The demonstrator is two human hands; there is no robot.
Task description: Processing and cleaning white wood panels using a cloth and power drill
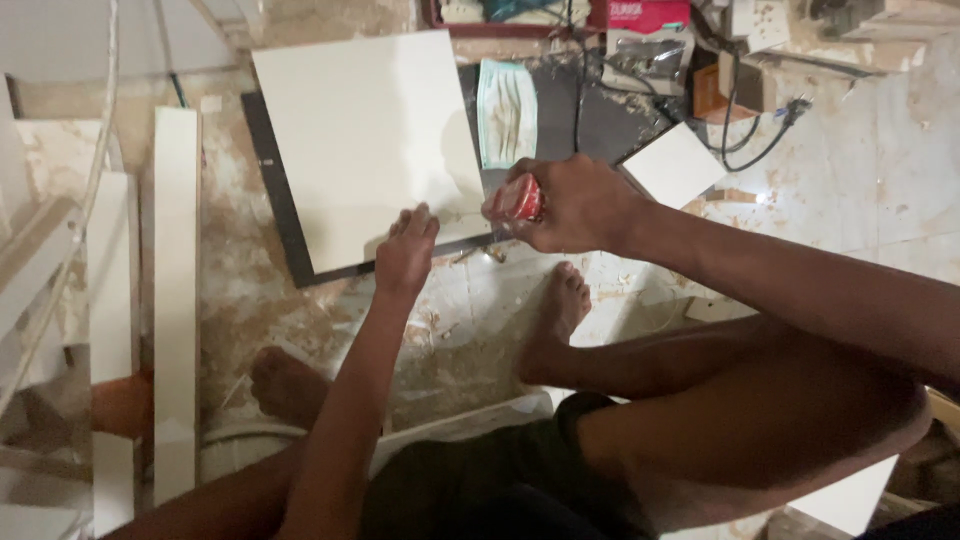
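Left hand (405, 252) lies flat, fingers together, pinning the white tile (365, 150) on the floor, right hand (570, 205) fisted round a red tool (520, 198) at the tile's near edge — a slip could skid it, or chip that edge.

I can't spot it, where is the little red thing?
In the head view, the small red object sits in the right hand, right of centre, at the near right edge of the big white tile, just below the face mask.
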